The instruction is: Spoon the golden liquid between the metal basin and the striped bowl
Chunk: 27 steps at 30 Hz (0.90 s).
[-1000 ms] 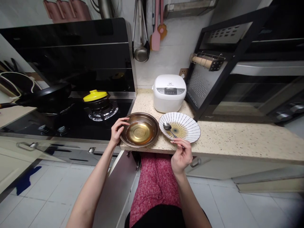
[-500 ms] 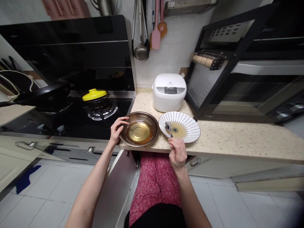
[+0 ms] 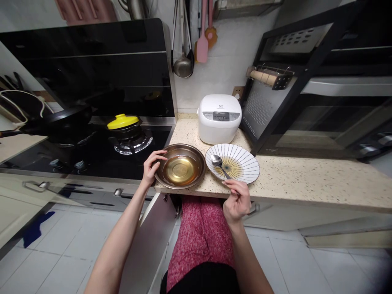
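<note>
A round metal basin (image 3: 199, 173) with a shallow layer of clear liquid over its golden-looking bottom sits at the counter's front left. My left hand (image 3: 150, 168) rests at its left rim, fingers spread and curved over the edge, thumb apart. On the right, my right hand (image 3: 237, 200) is closed around the handle end of a metal spoon (image 3: 217, 160). The spoon's bowl is over the left part of a white plate (image 3: 246, 159) with dark radiating lines and a yellowish centre. I cannot tell whether the spoon touches the plate.
Behind the plate stands a white rice cooker (image 3: 219, 122). A black oven (image 3: 324, 122) fills the right. On the gas hob (image 3: 92, 163) at left are a small pot with a yellow lid (image 3: 122, 121) and a black wok (image 3: 61, 124). A cabinet door (image 3: 153, 241) hangs open below.
My right hand has moved slightly right and toward me with the spoon, whose bowl has turned and shows more fully. My left hand and the basin look the same.
</note>
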Each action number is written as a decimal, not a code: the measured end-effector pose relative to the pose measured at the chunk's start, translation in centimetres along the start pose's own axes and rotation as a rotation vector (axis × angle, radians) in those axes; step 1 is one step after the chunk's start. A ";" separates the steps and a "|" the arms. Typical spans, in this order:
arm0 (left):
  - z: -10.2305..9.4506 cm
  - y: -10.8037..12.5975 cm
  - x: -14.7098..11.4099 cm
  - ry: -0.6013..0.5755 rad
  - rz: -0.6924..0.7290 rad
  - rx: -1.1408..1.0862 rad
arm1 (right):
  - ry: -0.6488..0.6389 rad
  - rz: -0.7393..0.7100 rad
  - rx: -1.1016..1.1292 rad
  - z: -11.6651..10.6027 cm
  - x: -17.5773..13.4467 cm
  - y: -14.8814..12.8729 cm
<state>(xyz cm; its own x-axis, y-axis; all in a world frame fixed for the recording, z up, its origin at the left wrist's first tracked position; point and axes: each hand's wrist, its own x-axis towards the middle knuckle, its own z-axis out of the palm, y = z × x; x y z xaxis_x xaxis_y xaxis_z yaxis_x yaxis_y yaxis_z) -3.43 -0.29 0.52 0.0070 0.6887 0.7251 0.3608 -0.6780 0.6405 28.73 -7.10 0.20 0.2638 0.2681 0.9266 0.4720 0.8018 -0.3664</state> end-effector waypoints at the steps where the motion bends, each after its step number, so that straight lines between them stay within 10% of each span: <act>1: 0.0 0.0 0.0 0.001 0.001 -0.003 | 0.028 0.059 0.032 0.0 -0.1 -0.2; 27: -0.1 0.1 0.0 -0.006 0.012 -0.021 | -0.222 0.138 0.155 3.2 -2.4 -2.8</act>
<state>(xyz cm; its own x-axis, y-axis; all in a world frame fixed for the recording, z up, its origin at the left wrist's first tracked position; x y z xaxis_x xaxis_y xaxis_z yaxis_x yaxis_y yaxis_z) -3.43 -0.39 0.63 0.0169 0.6823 0.7309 0.3411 -0.6910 0.6373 24.12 -8.30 -0.71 0.1183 0.4764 0.8712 0.3062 0.8172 -0.4884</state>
